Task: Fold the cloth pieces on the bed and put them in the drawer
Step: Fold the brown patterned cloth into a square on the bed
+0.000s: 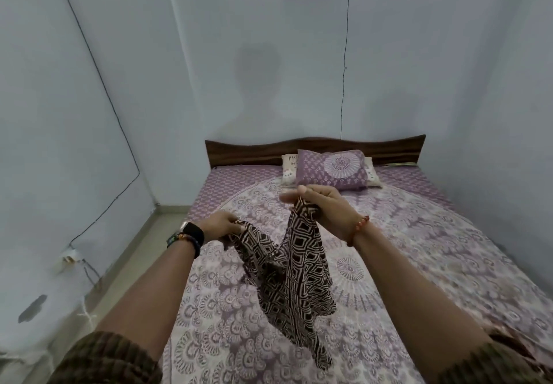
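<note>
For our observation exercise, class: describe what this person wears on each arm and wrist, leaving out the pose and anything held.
Both arms are bare from wrist to near the elbow, with dark brown ribbed sleeves pushed up. The left wrist carries a black watch with a dark band, next to a multicoloured beaded bracelet. The right wrist has one bracelet of orange-brown beads. No rings can be made out on the left hand or right hand.
</note>
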